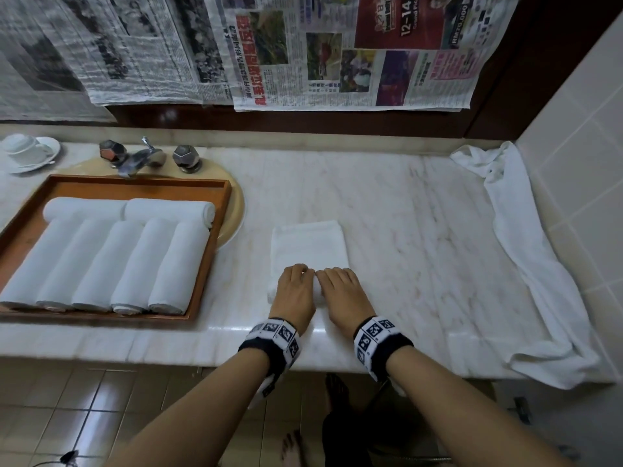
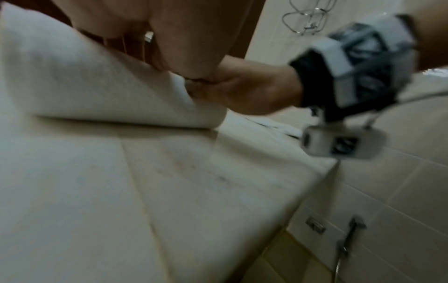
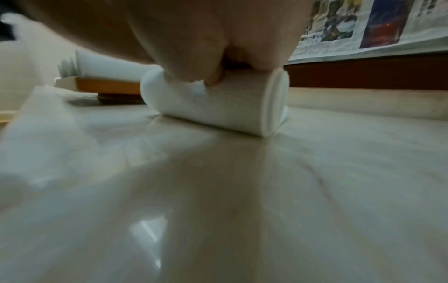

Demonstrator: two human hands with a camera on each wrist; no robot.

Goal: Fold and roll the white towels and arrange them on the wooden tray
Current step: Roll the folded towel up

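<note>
tray (image 1: 209, 264) left, bare counter (image 1: 421, 247) right

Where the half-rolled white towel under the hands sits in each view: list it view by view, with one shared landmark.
Head: half-rolled white towel at centre, on the marble counter.
Left wrist: upper left, a blurred roll under the fingers.
Right wrist: upper centre, the roll seen end-on.
Shared landmark: the pale marble counter beneath it.
</note>
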